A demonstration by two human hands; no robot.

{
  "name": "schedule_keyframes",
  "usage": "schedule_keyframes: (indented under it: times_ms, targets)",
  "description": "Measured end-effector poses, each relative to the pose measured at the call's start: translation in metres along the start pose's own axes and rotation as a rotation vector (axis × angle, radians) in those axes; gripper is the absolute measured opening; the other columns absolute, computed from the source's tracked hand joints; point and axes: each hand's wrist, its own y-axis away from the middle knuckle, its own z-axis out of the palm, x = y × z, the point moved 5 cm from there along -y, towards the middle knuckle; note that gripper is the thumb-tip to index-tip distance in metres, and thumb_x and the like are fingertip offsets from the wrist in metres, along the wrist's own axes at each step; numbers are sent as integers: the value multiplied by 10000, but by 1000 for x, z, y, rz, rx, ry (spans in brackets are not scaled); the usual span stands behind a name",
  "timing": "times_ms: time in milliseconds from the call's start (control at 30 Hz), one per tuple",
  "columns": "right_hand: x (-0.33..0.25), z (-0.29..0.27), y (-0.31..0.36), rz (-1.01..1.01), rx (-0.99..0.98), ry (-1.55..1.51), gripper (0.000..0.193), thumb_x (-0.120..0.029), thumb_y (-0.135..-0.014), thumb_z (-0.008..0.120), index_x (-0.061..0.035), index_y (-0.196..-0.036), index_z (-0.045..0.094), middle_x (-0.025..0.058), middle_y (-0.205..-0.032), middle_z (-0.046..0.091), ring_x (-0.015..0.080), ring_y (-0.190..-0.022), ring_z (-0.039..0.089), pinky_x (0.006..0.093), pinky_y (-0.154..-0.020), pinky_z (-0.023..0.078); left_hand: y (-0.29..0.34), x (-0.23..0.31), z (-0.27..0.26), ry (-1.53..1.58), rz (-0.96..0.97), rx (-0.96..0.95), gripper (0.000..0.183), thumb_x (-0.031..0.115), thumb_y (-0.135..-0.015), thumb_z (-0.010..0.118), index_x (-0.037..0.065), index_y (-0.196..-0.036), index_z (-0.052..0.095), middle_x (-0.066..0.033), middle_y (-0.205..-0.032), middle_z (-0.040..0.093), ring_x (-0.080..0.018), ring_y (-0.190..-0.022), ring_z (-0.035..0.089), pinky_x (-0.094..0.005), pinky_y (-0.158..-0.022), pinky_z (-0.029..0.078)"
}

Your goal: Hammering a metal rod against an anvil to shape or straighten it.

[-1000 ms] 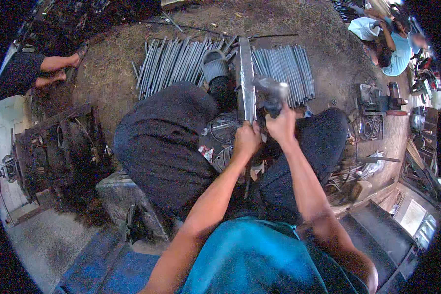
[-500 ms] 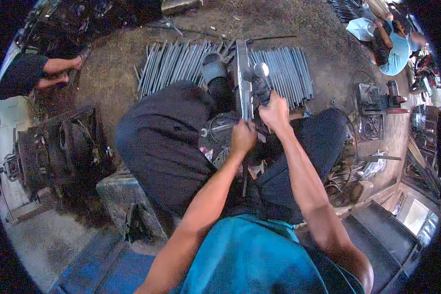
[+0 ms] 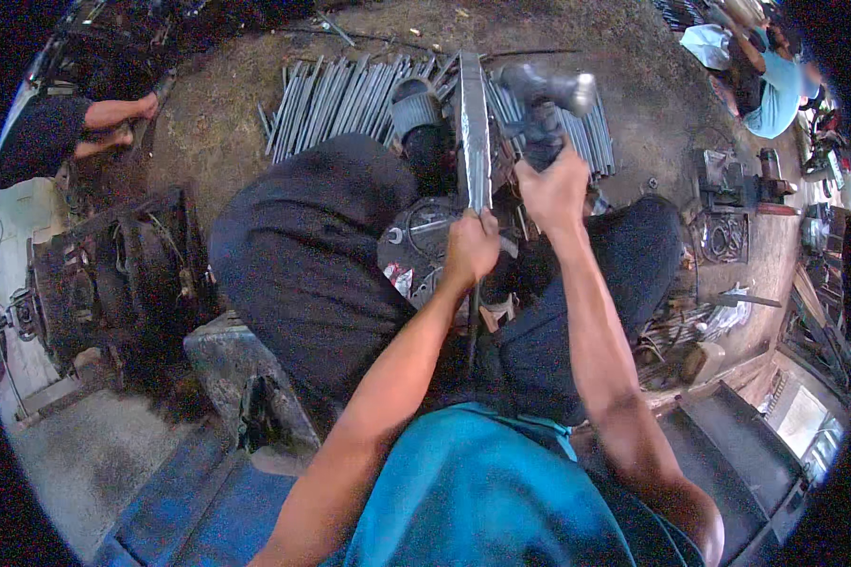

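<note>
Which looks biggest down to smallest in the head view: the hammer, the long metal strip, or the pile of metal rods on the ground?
1. Pile of metal rods: widest spread, though farthest away.
2. Long metal strip, gripped by the left hand.
3. Hammer in the right hand.
The strip and hammer are nearer the camera, so true sizes stay unsure.

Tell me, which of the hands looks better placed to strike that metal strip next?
Right, probably: the right hand holds the hammer raised beside the strip, while the left hand grips the strip.
</note>
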Motion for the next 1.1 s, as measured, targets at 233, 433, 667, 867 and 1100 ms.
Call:
schedule_keyframes:
  times_ms: [233, 433, 667, 867, 1100]
  targets:
    - [80, 36, 41, 234, -282, 380, 392, -162, -697, 680, 62, -991, 551, 300, -836, 642, 472, -829, 626, 528, -744, 500, 2, 6, 6, -2, 6, 53, 390, 258, -944, 457, -98, -870, 599, -361, -794, 597, -517, -796, 604, -560, -727, 474]
    - [-38, -20, -2, -130, 125, -111, 269, -71, -721, 673, 60, -944, 603, 237, -799, 668, 359, -742, 675, 395, -677, 513, 11, 7, -3, -32, 11, 69, 367, 248, -943, 464, -86, -847, 582, -334, -740, 603, -516, -747, 601, -563, -685, 477]
    - [52, 32, 25, 167, -245, 430, 355, -173, -718, 649, 75, -959, 569, 313, -797, 632, 469, -805, 628, 526, -758, 483, 7, -5, 3, -60, -20, 53, 348, 264, -942, 474, -69, -898, 568, -350, -772, 600, -527, -787, 595, -589, -729, 460]
    - [-33, -16, 5, -100, 113, -130, 290, -77, -700, 698, 45, -947, 607, 188, -798, 690, 326, -743, 687, 361, -705, 518, 9, 11, -2, -48, -10, 63, 330, 248, -940, 491, -70, -888, 558, -345, -754, 598, -514, -756, 601, -569, -692, 473]
    - [34, 31, 14, 181, -234, 387, 317, -132, -702, 626, 71, -935, 558, 299, -810, 639, 455, -813, 633, 529, -750, 496, 3, -9, 3, -39, 83, 166, 293, 219, -926, 519, -70, -900, 553, -339, -707, 587, -514, -705, 599, -581, -640, 459]
